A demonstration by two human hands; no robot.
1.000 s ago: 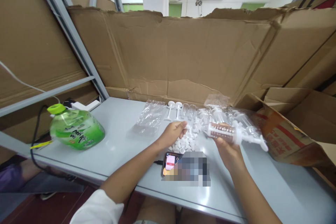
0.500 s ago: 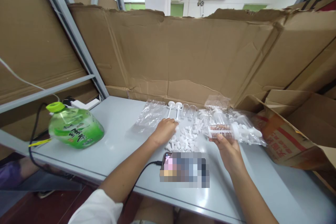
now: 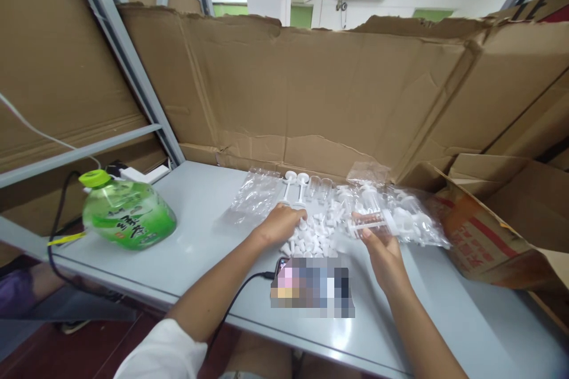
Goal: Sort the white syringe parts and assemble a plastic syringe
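Note:
My right hand grips a clear plastic syringe with brown markings, held level just above the table. Its plunger end points right, over a pile of clear syringes in plastic wrap. My left hand rests palm down on a heap of small white caps, fingers curled onto them; whether it holds one is hidden. Two white plungers stand just beyond that hand.
A green drink bottle lies at the left of the grey table. An empty clear bag lies left of the caps. A phone with a cable sits near me. Cardboard walls stand behind, an open box at the right.
My right hand has lowered the syringe and drawn it left toward the caps. My left hand moved left off the caps, then settled back onto the heap.

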